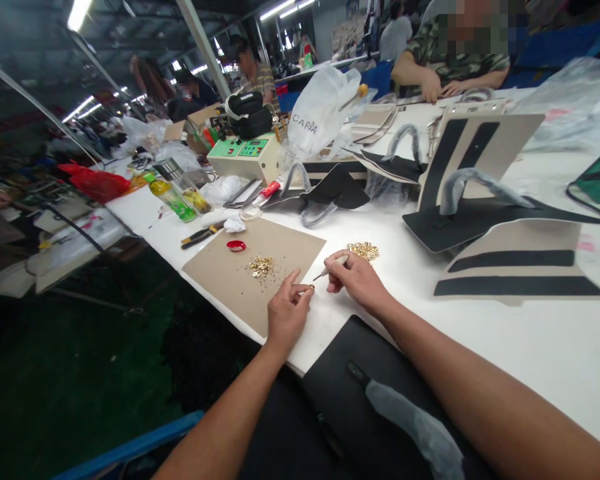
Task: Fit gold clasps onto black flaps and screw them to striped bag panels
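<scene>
Between the thumb and fingers of my left hand is a small gold metal fitting, too small to name more closely. A slim screwdriver with a pale handle is gripped in my right hand, its tip pointing at the fitting. Left of my hands, a pile of gold fittings and scattered tiny dark bits lie on a brown board. More gold fittings sit beyond my right hand. A black bag panel with a plastic-wrapped handle lies nearest me, under my right forearm.
A red dish and yellow-black pliers are at the board's far side. Bottles and a control box stand behind. Black and beige bag panels fill the right. Across the white table sits a person.
</scene>
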Tool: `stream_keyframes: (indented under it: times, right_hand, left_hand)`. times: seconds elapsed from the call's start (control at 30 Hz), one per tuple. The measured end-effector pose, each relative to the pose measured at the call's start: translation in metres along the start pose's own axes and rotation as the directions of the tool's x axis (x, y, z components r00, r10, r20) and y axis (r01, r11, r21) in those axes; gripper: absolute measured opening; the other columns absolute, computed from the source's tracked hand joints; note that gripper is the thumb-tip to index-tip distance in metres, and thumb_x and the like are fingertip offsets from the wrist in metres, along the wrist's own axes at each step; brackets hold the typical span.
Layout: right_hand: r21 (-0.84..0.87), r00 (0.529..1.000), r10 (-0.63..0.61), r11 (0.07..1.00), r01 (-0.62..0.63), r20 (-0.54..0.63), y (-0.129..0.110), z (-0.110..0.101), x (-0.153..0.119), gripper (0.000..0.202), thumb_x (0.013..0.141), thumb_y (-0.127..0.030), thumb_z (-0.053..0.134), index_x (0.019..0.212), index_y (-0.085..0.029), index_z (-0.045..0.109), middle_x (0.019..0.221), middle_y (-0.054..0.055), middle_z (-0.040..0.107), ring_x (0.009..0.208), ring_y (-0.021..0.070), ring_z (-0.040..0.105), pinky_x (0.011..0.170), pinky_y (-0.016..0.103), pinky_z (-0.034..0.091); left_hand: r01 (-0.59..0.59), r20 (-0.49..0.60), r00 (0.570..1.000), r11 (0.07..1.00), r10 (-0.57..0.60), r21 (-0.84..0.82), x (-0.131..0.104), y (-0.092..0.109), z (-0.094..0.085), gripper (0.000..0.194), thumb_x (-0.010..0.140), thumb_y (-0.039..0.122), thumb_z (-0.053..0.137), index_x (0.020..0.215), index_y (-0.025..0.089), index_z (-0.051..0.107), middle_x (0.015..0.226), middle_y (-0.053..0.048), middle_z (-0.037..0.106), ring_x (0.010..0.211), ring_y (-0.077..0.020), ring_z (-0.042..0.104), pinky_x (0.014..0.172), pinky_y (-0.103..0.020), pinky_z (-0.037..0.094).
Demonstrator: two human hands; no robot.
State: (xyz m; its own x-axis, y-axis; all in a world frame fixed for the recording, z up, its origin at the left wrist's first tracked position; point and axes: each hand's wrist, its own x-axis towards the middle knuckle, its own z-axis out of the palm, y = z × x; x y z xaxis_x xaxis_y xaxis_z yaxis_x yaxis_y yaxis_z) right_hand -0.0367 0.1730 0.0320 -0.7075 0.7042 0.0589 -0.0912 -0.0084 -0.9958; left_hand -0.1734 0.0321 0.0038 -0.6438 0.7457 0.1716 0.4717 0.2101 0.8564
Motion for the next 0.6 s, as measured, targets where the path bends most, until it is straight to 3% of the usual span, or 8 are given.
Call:
stream_keyframes:
  times: [0.13, 0.3, 0.4, 0.5, 0.6]
  right_hand:
    - [0.099, 0.991, -0.022, 0.994, 0.035, -0.133, -0.001, -0.005, 0.004, 0.047, 0.086, -0.065, 0.075, 0.086, -0.019, 0.062, 0.061, -0.003, 0.063, 0.051, 0.0145, 0.065, 0.052, 0.025, 0.052]
    - [0.319, 0.984, 0.080, 0.947, -0.024, -0.162, 0.002, -0.010, 0.010, 0.049, 0.078, -0.064, 0.081, 0.080, -0.019, 0.062, 0.062, -0.004, 0.061, 0.048, 0.0119, 0.061, 0.045, 0.022, 0.048]
    - [0.386, 0.975, 0.120, 0.922, -0.039, -0.188, 0.002, -0.013, 0.013, 0.049, 0.075, -0.062, 0.083, 0.078, -0.018, 0.061, 0.062, -0.003, 0.060, 0.047, 0.0105, 0.059, 0.043, 0.021, 0.046]
    - [0.402, 0.970, 0.125, 0.915, -0.032, -0.207, 0.002, -0.016, 0.015, 0.049, 0.074, -0.061, 0.084, 0.080, -0.018, 0.062, 0.062, -0.004, 0.060, 0.047, 0.0098, 0.057, 0.043, 0.020, 0.045]
    - [0.389, 0.964, 0.109, 0.921, -0.005, -0.245, 0.001, -0.022, 0.017, 0.047, 0.075, -0.059, 0.084, 0.082, -0.018, 0.063, 0.061, -0.004, 0.059, 0.046, 0.0092, 0.055, 0.042, 0.020, 0.042]
  left_hand:
    - [0.013, -0.034, 0.999, 0.999, -0.012, 0.042, 0.006, -0.003, -0.013, 0.058, 0.088, 0.035, 0.075, 0.142, 0.020, 0.061, 0.096, -0.003, 0.082, 0.060, -0.0123, 0.067, 0.062, -0.026, 0.059]
    - [-0.079, -0.110, 0.986, 0.933, 0.125, 0.352, 0.036, -0.012, -0.056, 0.041, 0.089, 0.025, 0.074, 0.130, 0.023, 0.069, 0.100, -0.002, 0.081, 0.068, -0.0150, 0.068, 0.074, -0.032, 0.059]
    - [-0.090, -0.128, 0.979, 0.902, 0.157, 0.423, 0.054, -0.013, -0.077, 0.037, 0.083, 0.019, 0.080, 0.119, 0.023, 0.072, 0.098, 0.000, 0.079, 0.062, -0.0153, 0.064, 0.071, -0.034, 0.056]
    - [-0.134, -0.116, 0.971, 0.879, 0.208, 0.458, 0.058, -0.008, -0.076, 0.032, 0.082, 0.017, 0.082, 0.112, 0.024, 0.072, 0.105, -0.001, 0.074, 0.062, -0.0140, 0.060, 0.074, -0.035, 0.054]
    - [-0.229, -0.010, 0.966, 0.866, 0.260, 0.445, 0.049, 0.002, -0.053, 0.025, 0.087, 0.019, 0.075, 0.111, 0.024, 0.072, 0.104, -0.002, 0.071, 0.064, -0.0136, 0.058, 0.074, -0.034, 0.053]
